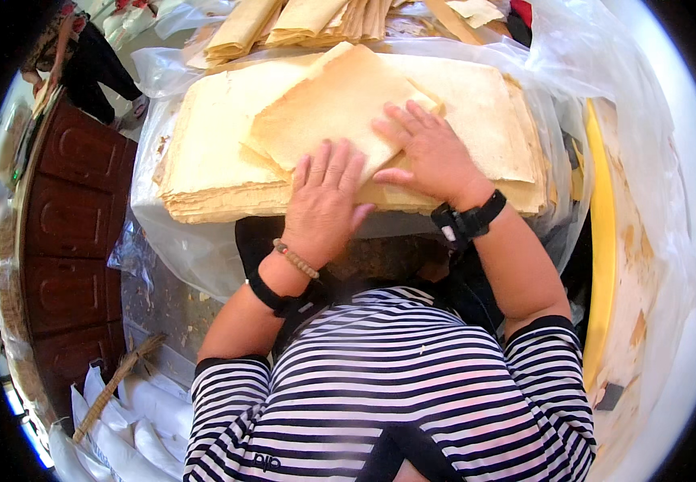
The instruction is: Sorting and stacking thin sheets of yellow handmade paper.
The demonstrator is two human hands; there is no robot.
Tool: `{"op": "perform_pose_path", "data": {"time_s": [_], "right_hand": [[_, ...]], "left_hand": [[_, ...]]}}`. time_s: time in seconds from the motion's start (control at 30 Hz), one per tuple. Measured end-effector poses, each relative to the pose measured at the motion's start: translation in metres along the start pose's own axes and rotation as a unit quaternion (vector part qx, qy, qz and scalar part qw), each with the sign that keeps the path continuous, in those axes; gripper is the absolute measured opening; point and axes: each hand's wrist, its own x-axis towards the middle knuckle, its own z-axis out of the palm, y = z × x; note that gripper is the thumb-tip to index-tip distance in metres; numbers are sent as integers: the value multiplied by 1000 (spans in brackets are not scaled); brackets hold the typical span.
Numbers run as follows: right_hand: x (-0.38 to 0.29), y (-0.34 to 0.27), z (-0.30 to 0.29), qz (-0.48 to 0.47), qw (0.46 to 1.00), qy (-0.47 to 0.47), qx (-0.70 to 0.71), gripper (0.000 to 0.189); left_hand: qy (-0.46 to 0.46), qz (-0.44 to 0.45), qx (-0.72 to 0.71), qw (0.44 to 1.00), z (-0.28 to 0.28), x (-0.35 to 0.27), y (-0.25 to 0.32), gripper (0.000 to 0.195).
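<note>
Before me lies a thick stack of pale yellow sheets [221,129] with ragged edges; whether they are tofu skin or another sheet material I cannot tell. On top, turned at an angle, rests a folded yellow sheet [324,102]. My left hand [327,196] lies palm down on the near corner of that folded sheet, its fingers pointing away from me. My right hand [429,147] is spread flat over the sheet's right edge, thumb reaching toward the left hand. Neither hand grips anything.
Behind the stack lie several folded yellow bundles [306,21]. Clear plastic sheeting [167,247] drapes under the stack. Dark red wooden cabinets [80,211] line the left, where another person [92,66] stands. White sacks [125,446] lie lower left; a yellow strip [600,241] runs along the right.
</note>
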Motion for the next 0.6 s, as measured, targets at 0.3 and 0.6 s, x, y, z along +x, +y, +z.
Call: {"op": "perform_pose_path", "data": {"time_s": [0.3, 0.6], "right_hand": [[2, 28, -14, -9, 1000, 6, 0, 65], [-9, 51, -13, 146, 978, 66, 136, 49]], "left_hand": [[-12, 30, -13, 999, -7, 4, -17, 55], [68, -42, -16, 997, -40, -34, -47, 81]]}}
